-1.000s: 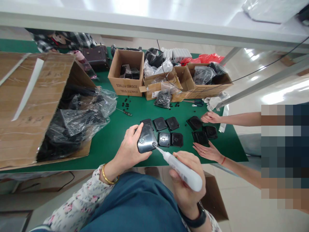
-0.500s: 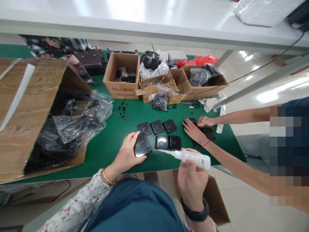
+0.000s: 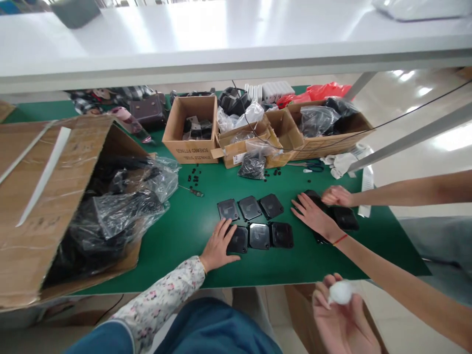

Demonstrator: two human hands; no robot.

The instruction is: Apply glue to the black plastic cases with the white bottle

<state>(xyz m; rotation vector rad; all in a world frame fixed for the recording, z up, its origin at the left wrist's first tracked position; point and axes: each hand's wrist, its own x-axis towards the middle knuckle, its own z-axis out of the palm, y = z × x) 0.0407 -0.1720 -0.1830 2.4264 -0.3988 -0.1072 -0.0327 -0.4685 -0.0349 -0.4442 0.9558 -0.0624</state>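
Head view. Rested the left hand flat, fingers spread, on the nearest black cover, front-left of six lying in two rows on the green table. Gripped the white tube in the right hand, fingers curled round it, off the table's near edge. Noted a co-worker's hand on covers further right.

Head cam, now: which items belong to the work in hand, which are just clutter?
In use: left hand flat on black cover; right hand gripping white bottle; other covers alongside.
Lying about: screwdriver, scissors, red bag, small box, big carton.
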